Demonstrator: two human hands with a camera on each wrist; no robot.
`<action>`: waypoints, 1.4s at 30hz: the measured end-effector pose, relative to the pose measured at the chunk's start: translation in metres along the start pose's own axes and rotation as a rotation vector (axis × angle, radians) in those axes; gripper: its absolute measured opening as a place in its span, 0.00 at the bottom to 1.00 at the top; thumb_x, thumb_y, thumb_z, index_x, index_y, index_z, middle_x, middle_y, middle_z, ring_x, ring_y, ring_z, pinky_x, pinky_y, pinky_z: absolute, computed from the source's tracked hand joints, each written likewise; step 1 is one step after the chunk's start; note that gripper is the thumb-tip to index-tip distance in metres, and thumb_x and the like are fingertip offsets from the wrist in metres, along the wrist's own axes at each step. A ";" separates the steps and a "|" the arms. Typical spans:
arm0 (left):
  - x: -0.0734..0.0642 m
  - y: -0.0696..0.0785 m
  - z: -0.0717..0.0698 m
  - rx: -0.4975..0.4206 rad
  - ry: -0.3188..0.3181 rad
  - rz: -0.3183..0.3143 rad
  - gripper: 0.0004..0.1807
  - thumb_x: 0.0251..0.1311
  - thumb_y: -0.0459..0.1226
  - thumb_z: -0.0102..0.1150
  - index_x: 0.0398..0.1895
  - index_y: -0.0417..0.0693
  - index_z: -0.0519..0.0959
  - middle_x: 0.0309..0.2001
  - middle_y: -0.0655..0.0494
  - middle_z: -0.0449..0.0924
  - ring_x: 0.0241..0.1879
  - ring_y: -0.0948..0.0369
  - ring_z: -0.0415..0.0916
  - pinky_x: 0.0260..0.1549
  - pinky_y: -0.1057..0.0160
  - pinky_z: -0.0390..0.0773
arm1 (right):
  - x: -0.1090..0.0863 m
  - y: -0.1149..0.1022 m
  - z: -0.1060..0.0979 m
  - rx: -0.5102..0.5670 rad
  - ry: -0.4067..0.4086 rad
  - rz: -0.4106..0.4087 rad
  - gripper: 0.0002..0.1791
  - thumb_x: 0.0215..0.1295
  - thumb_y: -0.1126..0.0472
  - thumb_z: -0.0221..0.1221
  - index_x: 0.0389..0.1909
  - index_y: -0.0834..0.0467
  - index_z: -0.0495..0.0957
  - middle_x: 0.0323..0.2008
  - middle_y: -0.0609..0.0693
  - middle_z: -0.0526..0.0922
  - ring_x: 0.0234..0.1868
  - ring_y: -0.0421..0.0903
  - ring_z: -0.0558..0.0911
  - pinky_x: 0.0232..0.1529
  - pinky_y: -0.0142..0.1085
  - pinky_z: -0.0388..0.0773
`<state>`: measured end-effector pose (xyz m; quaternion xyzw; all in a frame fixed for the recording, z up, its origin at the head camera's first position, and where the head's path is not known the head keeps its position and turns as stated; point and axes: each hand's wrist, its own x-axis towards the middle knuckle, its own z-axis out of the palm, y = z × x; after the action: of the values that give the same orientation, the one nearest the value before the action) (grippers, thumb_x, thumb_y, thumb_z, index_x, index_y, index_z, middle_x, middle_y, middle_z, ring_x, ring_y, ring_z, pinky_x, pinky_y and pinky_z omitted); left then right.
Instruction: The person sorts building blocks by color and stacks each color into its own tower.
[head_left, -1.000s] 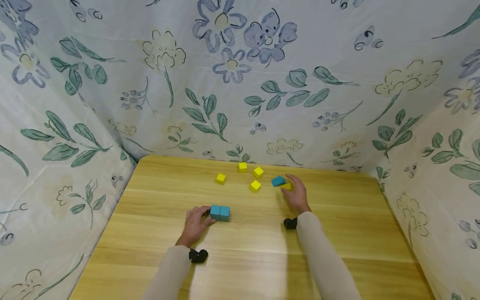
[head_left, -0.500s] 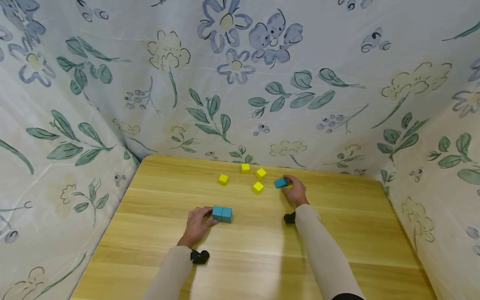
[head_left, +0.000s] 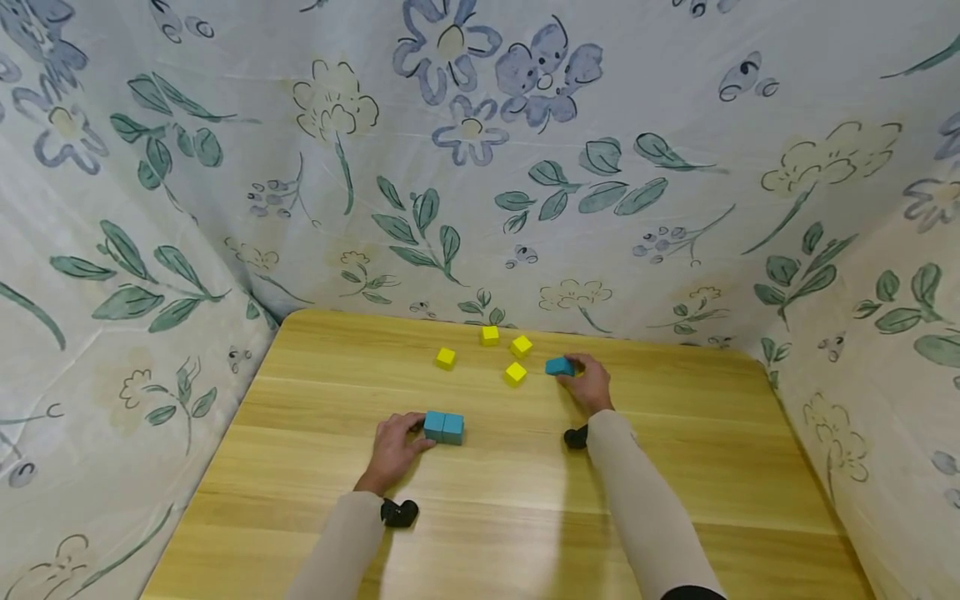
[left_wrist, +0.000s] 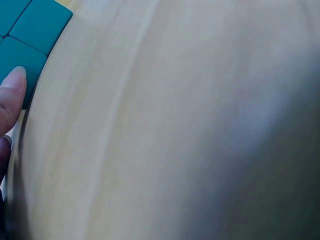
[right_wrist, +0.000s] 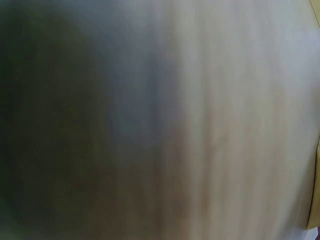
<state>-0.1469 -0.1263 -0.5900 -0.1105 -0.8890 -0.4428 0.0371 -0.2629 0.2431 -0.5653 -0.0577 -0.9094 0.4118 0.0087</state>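
Two blue cubes (head_left: 443, 427) sit side by side on the table, and my left hand (head_left: 393, 450) grips them from the left. In the left wrist view the thumb (left_wrist: 14, 90) presses the face of a blue cube (left_wrist: 42, 27). Farther back and to the right, my right hand (head_left: 590, 385) pinches a blue block (head_left: 558, 367), which looks tilted; its right part is hidden behind the fingers. The right wrist view is mostly blurred, with a yellow-tan surface (right_wrist: 315, 200) at its right edge.
Several yellow cubes stand near the table's back edge, among them a yellow cube (head_left: 515, 374) just left of my right hand and another yellow cube (head_left: 446, 358) farther left. Floral cloth (head_left: 480, 167) hangs behind and beside the wooden table (head_left: 487, 517).
The blue block in my right hand has turned and sits closer between the fingers. The yellow cube seen beside it earlier is now out of sight in the head view. The left hand stays put.
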 end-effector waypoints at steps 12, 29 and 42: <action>-0.001 0.000 0.001 0.015 -0.011 -0.006 0.22 0.53 0.40 0.69 0.52 0.44 0.80 0.42 0.56 0.82 0.43 0.56 0.72 0.50 0.49 0.59 | -0.008 0.006 0.004 0.065 -0.010 0.061 0.26 0.57 0.61 0.68 0.57 0.65 0.75 0.56 0.63 0.76 0.58 0.60 0.71 0.65 0.54 0.58; -0.001 0.006 -0.002 -0.004 -0.025 -0.025 0.22 0.53 0.38 0.70 0.52 0.43 0.80 0.42 0.55 0.82 0.43 0.55 0.72 0.51 0.49 0.58 | -0.021 0.003 0.004 0.066 0.017 -0.022 0.25 0.58 0.61 0.68 0.55 0.66 0.76 0.53 0.63 0.78 0.55 0.59 0.75 0.59 0.52 0.68; -0.001 0.007 -0.003 -0.002 -0.028 -0.032 0.23 0.53 0.38 0.70 0.53 0.42 0.80 0.43 0.53 0.82 0.43 0.55 0.72 0.51 0.49 0.58 | -0.033 -0.013 0.003 0.080 0.032 -0.035 0.25 0.60 0.58 0.67 0.56 0.63 0.76 0.54 0.61 0.77 0.56 0.58 0.72 0.64 0.54 0.58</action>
<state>-0.1444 -0.1245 -0.5827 -0.1023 -0.8908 -0.4425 0.0176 -0.2319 0.2282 -0.5567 -0.0478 -0.8928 0.4467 0.0326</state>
